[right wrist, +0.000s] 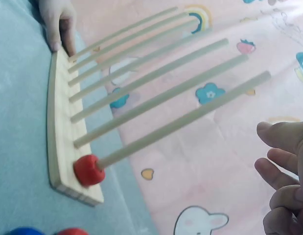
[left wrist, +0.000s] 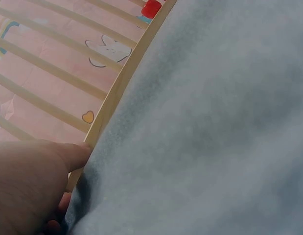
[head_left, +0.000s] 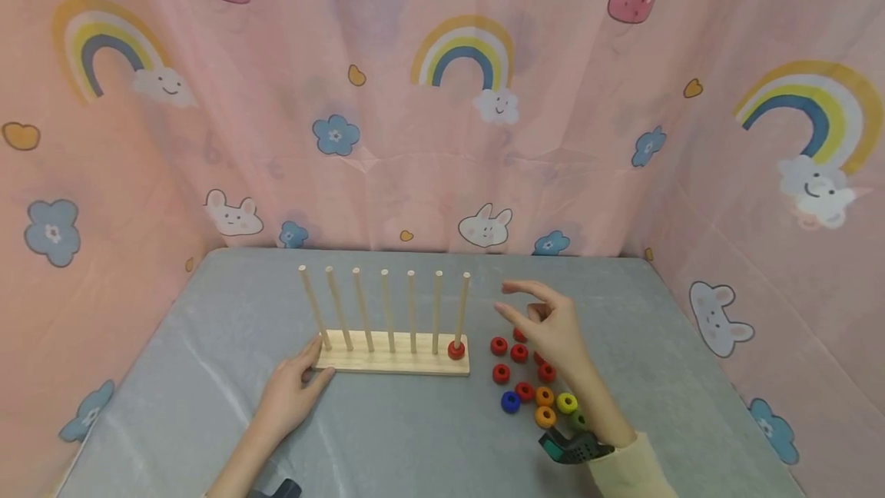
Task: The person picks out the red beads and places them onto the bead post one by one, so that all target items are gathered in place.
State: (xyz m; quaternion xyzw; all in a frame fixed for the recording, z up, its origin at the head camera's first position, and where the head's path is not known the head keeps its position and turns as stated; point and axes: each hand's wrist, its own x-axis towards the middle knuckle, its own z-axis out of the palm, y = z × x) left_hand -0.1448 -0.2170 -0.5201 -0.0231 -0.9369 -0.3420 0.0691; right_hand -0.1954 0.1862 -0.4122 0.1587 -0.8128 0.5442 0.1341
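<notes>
A wooden peg stand (head_left: pixel 394 362) with a row of several upright pegs rests on the grey cloth. One red bead (head_left: pixel 456 350) sits at the bottom of its rightmost peg. My left hand (head_left: pixel 290 392) grips the stand's left end, the thumb along the front edge and fingers at the back. To the right of the rightmost peg, my right hand (head_left: pixel 553 329) is raised above the loose beads, thumb and index finger apart and nothing between them. The other fingers are bent. In the right wrist view, the red bead (right wrist: pixel 89 170) shows on the nearest peg.
Loose red beads (head_left: pixel 501 373) lie right of the stand, some partly behind the right hand. Nearer me are a blue bead (head_left: pixel 510 402), two orange beads (head_left: pixel 545 416), a yellow bead (head_left: pixel 567 403) and a green bead (head_left: pixel 578 420). A pink patterned curtain (head_left: pixel 387 198) surrounds the table.
</notes>
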